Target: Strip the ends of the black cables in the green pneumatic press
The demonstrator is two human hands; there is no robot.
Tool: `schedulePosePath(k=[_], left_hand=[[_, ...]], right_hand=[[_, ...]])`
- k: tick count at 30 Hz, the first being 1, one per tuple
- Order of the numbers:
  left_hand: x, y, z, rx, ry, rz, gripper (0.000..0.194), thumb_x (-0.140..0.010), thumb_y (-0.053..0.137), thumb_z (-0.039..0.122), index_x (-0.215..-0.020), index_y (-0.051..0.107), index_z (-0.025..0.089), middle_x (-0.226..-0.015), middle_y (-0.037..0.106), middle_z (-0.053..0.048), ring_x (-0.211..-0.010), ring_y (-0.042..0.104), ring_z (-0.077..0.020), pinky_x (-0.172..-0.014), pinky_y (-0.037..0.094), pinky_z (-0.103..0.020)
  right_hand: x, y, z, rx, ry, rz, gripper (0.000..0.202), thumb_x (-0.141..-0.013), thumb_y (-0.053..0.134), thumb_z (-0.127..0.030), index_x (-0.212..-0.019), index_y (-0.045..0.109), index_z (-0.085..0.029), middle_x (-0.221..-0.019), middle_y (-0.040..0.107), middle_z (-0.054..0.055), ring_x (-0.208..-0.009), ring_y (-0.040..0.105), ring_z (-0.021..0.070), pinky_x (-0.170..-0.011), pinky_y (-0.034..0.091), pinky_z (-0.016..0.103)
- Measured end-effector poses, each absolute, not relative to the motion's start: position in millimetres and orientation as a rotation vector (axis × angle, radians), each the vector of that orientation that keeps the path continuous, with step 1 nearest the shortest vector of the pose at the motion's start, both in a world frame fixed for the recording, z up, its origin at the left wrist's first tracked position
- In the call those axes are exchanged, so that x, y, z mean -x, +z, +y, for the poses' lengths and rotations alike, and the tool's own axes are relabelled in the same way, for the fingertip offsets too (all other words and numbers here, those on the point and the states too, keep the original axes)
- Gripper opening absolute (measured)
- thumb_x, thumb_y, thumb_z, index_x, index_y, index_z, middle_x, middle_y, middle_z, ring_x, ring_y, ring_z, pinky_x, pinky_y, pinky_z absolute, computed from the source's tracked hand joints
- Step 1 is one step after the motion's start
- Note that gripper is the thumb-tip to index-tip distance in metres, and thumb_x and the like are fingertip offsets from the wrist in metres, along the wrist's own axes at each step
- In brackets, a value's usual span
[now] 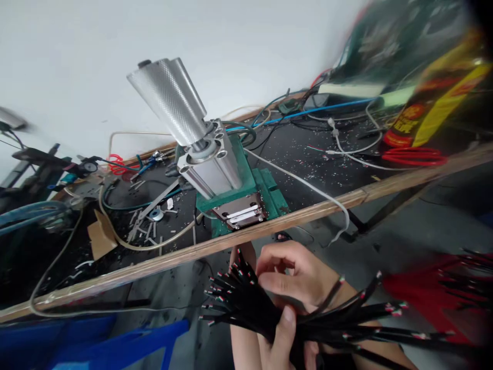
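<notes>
A thick bundle of black cables (258, 303) lies in my left hand (284, 331), below the bench edge. The thumb presses across the bundle, and the other fingers are mostly hidden under it. Red, green and white wire ends show at the cable tips, which fan out to the left. More black cables (358, 313) spread to the right over my right forearm. My right hand (296, 275) is curled, thumb and forefinger closed against the upper side of the bundle. What is between those fingertips is hidden.
A green press (246, 169) with a silver cylinder stands at the front edge of the black workbench (304, 154). Wire scraps, hoses and a yellow-red bottle (431, 113) lie around it. Blue plastic (127, 339) is lower left; more cables rest on red material (419, 288) at right.
</notes>
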State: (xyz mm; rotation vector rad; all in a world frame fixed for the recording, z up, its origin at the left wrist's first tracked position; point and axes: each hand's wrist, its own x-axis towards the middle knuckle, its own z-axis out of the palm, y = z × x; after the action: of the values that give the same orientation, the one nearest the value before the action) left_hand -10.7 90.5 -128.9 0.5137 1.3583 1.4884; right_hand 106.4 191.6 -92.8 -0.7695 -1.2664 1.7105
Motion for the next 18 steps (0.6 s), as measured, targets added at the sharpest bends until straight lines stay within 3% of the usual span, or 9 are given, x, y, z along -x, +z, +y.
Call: schedulePosePath(k=[3, 6, 9, 12, 14, 18], left_hand=[[10, -130, 92, -0.456, 1.487, 1.342, 0.079, -0.069, 0.107, 0.055, -0.136, 0.077, 0.024, -0.11, 0.085, -0.014, -0.115, 0.083, -0.047, -0.086, 0.074, -0.049], [11, -131, 91, -0.504, 1.482, 1.332, 0.083, -0.069, 0.107, 0.054, -0.139, 0.076, 0.023, -0.101, 0.086, -0.013, -0.1, 0.086, -0.0453, -0.076, 0.075, -0.046], [13, -130, 87, -0.533, 1.462, 1.291, 0.082, -0.074, 0.106, 0.051, -0.144, 0.071, 0.024, -0.096, 0.085, -0.011, -0.074, 0.085, -0.0358, -0.049, 0.066, -0.034], [12, -131, 84, -0.484, 1.471, 1.285, 0.085, -0.074, 0.107, 0.047, -0.147, 0.068, 0.024, -0.103, 0.086, -0.01, -0.062, 0.081, -0.0257, -0.046, 0.061, -0.027], [10, -134, 83, -0.463, 1.434, 1.241, 0.074, -0.076, 0.105, 0.048, -0.138, 0.073, 0.022, -0.094, 0.085, -0.008, -0.051, 0.074, -0.0194, -0.044, 0.057, -0.024], [5, -145, 80, -0.486, 1.314, 1.027, 0.05, -0.083, 0.098, 0.059, -0.1, 0.082, 0.014, -0.062, 0.074, -0.005, -0.035, 0.058, -0.012, -0.035, 0.043, -0.018]], right_hand=[[-109, -89, 190, 0.816, 1.778, -1.376, 0.039, -0.087, 0.093, -0.054, -0.091, 0.08, -0.018, -0.073, 0.068, -0.001, -0.062, 0.054, 0.0123, -0.053, 0.035, 0.021], [-107, -90, 190, 0.792, 1.884, -1.295, 0.039, -0.088, 0.09, -0.054, -0.087, 0.075, -0.018, -0.066, 0.063, -0.003, -0.058, 0.05, 0.012, -0.051, 0.032, 0.021], [-105, -90, 189, 0.786, 1.908, -1.282, 0.038, -0.086, 0.088, -0.053, -0.085, 0.07, -0.019, -0.064, 0.059, -0.003, -0.056, 0.046, 0.0114, -0.049, 0.029, 0.022], [-100, -84, 187, 0.83, 1.811, -1.322, 0.031, -0.089, 0.078, -0.046, -0.081, 0.066, -0.019, -0.067, 0.057, -0.002, -0.058, 0.048, 0.0119, -0.051, 0.033, 0.023], [-94, -77, 186, 0.86, 1.716, -1.277, 0.026, -0.091, 0.067, -0.041, -0.077, 0.063, -0.02, -0.068, 0.058, -0.001, -0.059, 0.05, 0.0126, -0.053, 0.036, 0.024], [-78, -69, 189, 0.858, 1.51, -1.077, 0.026, -0.092, 0.06, -0.034, -0.07, 0.055, -0.023, -0.06, 0.052, -0.005, -0.054, 0.043, 0.0109, -0.05, 0.035, 0.024]])
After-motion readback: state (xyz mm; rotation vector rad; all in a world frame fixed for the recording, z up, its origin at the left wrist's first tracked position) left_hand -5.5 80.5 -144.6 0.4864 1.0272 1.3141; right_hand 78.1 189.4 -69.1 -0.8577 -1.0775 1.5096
